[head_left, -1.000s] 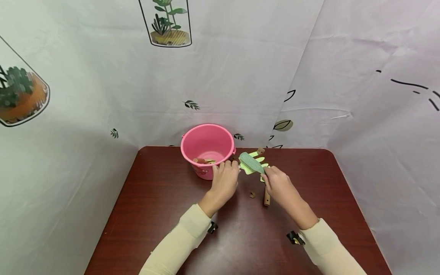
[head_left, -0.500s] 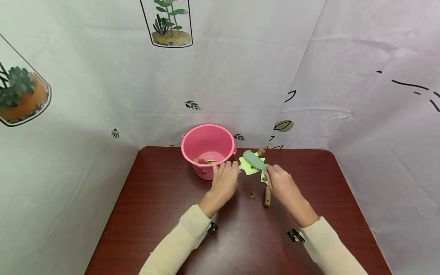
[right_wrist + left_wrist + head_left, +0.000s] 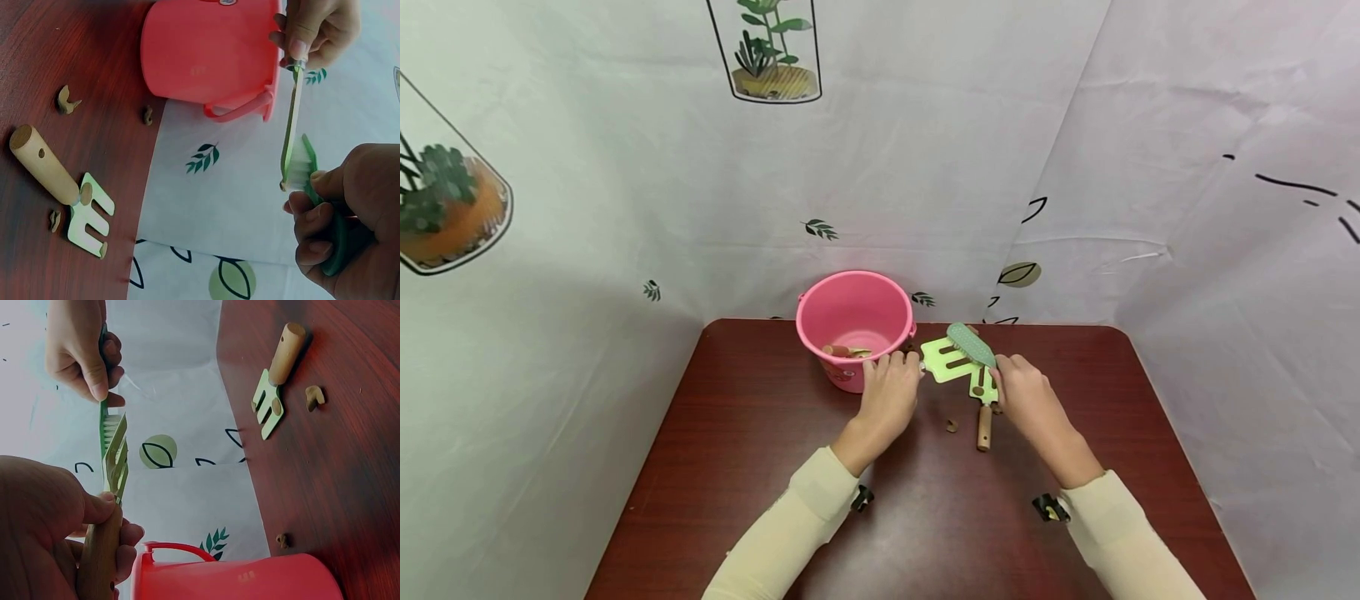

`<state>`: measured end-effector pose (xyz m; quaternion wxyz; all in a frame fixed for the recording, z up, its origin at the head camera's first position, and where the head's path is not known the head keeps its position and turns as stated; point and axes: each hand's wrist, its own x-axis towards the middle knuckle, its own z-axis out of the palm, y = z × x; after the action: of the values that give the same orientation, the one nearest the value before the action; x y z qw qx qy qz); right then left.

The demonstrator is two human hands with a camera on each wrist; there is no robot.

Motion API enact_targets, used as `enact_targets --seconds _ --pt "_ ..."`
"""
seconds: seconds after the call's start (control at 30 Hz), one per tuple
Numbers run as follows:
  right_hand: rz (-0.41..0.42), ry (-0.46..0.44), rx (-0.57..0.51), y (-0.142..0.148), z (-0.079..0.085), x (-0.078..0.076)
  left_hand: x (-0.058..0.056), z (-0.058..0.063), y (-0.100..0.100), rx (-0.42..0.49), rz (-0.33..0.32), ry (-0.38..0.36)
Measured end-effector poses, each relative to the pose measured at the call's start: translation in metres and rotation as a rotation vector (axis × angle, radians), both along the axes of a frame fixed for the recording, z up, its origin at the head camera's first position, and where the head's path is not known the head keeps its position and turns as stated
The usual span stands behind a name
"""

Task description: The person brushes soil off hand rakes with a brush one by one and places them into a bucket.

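My left hand (image 3: 891,392) grips the wooden handle (image 3: 100,553) of a hand fork with flat light-green tines (image 3: 942,360), held up beside the bucket. In my right hand (image 3: 1028,398) is a green brush (image 3: 972,343), gripped by its handle. Its white bristles (image 3: 300,167) press on the fork's tines near their ends, as both wrist views show. A brown bit (image 3: 283,185) clings at the tine tips. On the table lies a second, similar hand fork (image 3: 984,428), with brown bits on its green head.
A pink bucket (image 3: 816,321) stands at the table's back, left of the forks, with a wooden-handled tool (image 3: 837,351) inside. Loose brown bits (image 3: 65,100) lie on the dark red wooden table (image 3: 737,433). A printed white cloth (image 3: 925,167) hangs behind.
The brush has moved right and slightly back along the fork's tines, uncovering more of them and of the second fork. My left hand has stayed nearly still.
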<state>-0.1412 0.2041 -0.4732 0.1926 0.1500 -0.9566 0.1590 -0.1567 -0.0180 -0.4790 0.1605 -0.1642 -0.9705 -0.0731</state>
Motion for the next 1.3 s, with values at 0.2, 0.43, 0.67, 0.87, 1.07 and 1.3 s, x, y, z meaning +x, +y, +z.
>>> enact_targets --seconds 0.2,0.43,0.67,0.87,1.07,1.3 --pt "-0.011 -0.01 -0.004 0.004 -0.001 -0.001 0.001 0.001 0.0 0.001 0.001 -0.002" --pt "-0.039 -0.056 -0.002 0.007 -0.001 -0.003 0.003 0.001 0.001 0.005 -0.007 0.013" --pt "-0.057 -0.058 -0.006 0.009 -0.003 -0.005 0.005 -0.001 0.0 0.007 -0.018 0.024" --pt "-0.078 -0.033 -0.027 0.017 -0.003 -0.007 0.005 -0.002 -0.002 0.006 -0.015 0.017" --pt "-0.085 -0.032 -0.047 0.024 -0.002 -0.007 0.006 -0.002 -0.002 0.0 -0.014 0.013" --pt "-0.028 -0.039 -0.1 0.017 0.003 -0.003 0.004 -0.001 -0.001 0.006 -0.004 0.0"
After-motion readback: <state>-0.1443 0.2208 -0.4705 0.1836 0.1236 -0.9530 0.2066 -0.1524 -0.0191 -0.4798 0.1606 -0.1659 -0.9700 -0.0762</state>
